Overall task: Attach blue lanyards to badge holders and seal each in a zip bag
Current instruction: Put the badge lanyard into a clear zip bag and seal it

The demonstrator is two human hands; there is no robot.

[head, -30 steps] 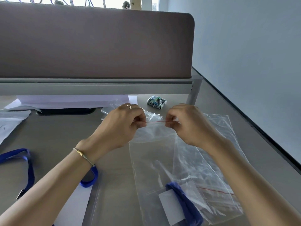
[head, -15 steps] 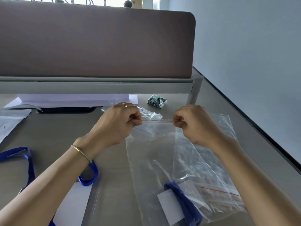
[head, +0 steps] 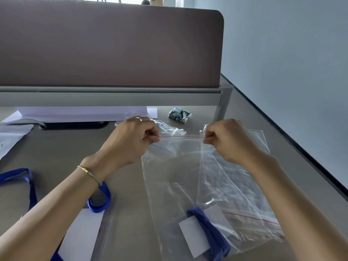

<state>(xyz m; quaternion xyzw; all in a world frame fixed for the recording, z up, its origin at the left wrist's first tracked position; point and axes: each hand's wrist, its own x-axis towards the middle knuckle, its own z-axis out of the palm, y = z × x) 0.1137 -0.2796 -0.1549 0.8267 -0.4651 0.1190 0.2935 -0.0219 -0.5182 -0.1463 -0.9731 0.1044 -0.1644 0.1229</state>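
- The hands have drawn further apart along the red seal line (head: pixel 182 136) than a second ago.
- Zip bag (head: pixel 177 178) lies right of centre on the desk (head: pixel 128 213), with the badge holder (head: pixel 194 235) and blue lanyard (head: pixel 209 230) at its near end.
- Left hand (head: pixel 130 142) and right hand (head: pixel 229 142) each pinch the seal's far edge.

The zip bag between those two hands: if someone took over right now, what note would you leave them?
Left hand and right hand each pinch the red seal strip of the zip bag, spread apart along it.
Inside, near the bottom: a badge holder with its blue lanyard.
Left: check the seal is closed fully. Another lanyard and holder wait on the desk.
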